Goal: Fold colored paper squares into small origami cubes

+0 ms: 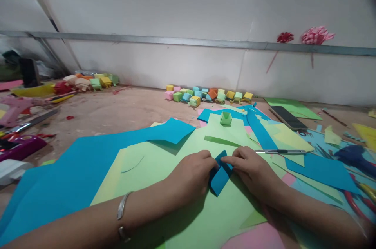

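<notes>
Both my hands meet over a small folded piece of blue paper (219,178) that lies on a light green sheet (164,166). My left hand (192,174), with a silver bracelet on its wrist, pinches the piece's left side with bent fingers. My right hand (249,168) presses and pinches its upper right corner. A small green folded paper box (225,118) sits farther back on the green sheets.
Large blue sheets (73,170) lie to the left, more blue and pink paper to the right. A craft knife (280,151) and a black phone (288,117) lie on the right. Several coloured paper boxes (205,95) line the back wall. Tools clutter the left edge.
</notes>
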The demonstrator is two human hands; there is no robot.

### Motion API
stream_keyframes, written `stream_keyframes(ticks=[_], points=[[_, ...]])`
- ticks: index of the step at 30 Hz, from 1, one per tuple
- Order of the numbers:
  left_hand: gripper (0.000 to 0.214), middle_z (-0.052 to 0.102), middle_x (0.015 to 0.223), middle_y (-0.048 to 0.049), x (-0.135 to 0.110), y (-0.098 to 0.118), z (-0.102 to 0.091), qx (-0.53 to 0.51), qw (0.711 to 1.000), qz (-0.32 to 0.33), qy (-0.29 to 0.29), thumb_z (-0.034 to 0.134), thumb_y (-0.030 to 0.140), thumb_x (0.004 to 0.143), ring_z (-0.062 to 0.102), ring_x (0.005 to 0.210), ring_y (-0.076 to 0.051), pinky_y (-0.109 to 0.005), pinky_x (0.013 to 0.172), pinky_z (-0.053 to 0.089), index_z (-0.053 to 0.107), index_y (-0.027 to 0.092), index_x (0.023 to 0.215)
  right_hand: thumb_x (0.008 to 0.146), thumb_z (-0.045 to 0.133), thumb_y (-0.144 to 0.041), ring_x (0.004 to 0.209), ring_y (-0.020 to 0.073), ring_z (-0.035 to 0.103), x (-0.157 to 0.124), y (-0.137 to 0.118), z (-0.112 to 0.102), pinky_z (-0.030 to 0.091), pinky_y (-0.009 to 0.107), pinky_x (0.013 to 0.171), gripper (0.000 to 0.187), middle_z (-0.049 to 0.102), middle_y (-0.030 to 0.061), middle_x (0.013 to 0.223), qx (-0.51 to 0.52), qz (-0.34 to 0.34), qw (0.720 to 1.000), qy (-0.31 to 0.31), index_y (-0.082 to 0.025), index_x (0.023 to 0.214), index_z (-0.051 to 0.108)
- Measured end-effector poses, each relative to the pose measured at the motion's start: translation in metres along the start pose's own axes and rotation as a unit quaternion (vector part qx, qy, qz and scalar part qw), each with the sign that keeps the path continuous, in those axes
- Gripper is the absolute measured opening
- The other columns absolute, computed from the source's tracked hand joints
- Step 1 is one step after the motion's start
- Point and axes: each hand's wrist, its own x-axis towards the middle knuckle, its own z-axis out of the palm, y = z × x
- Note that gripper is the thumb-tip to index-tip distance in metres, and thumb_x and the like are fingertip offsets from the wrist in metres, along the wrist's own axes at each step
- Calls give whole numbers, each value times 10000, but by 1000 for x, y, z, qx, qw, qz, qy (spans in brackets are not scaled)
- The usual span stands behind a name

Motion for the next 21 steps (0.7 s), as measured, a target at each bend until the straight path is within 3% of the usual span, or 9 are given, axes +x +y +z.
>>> stream_keyframes(ticks=[6,10,14,17,21], points=[[268,628,946,-78,1,-5,-4,-39,998,-41,6,535,152,858,628,876,-229,-329,747,503,717,207,1046,912,383,-48,721,182,501,5,-1,1,374,259,589,418,549,47,796,18,-41,998,-41,-234,1127,690],[250,642,943,-86,2,-7,-3,-46,998,-50,14,557,151,842,628,891,-237,-345,770,502,712,185,1034,920,362,-65,754,186,501,6,-2,-4,380,273,617,355,536,58,812,34,-56,998,24,-180,967,694],[177,660,925,-87,0,-6,-2,-10,998,-61,22,596,204,840,626,859,-237,-340,738,493,689,164,985,945,395,-87,731,193,459,4,-3,-9,336,310,628,328,562,70,799,-105,-126,983,78,-172,749,643],[144,661,885,-76,-2,-4,-4,46,997,-67,14,624,253,842,614,805,-229,-312,667,463,674,166,945,956,425,-95,727,201,468,2,-5,-11,342,326,639,300,585,78,768,-166,-191,966,44,-159,754,637],[79,621,859,-74,-1,-4,-7,87,995,-37,25,661,235,818,583,830,-231,-304,659,434,670,158,801,935,447,-64,676,199,467,-2,-7,-10,357,320,600,270,578,75,713,-167,-192,967,-7,-136,755,635]])
